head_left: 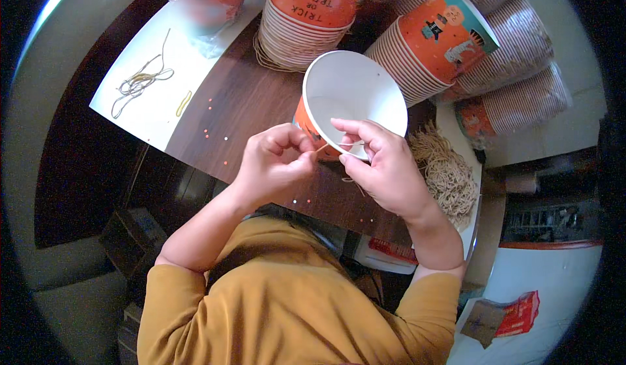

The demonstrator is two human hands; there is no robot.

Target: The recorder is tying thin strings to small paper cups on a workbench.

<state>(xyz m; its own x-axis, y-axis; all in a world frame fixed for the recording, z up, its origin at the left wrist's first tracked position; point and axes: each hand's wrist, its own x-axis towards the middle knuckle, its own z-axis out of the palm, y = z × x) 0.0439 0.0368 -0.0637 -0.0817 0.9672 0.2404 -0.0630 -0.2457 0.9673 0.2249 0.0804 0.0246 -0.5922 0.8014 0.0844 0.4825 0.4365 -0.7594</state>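
A large round paper bucket (339, 78), white inside and orange printed outside, stands on the brown table with its mouth tilted toward me. At its near rim my left hand (274, 159) is closed, thumb and forefinger pinching a thin string (321, 149) outside the wall. My right hand (391, 172) is closed at the same rim, its thumb outside and its fingers over the bucket's mouth. A pale strand of the string shows between those fingers inside the bucket. Whether the string passes through a hole in the wall is hidden by the fingers.
Nested orange paper buckets (313, 13) stand behind, with another stack (433, 42) leaning at the right and bagged stacks (521, 101) beyond. A heap of tan strings (447, 176) lies right of my hand. Tangled cord (140, 84), a yellow band (184, 103) and small paper dots lie left.
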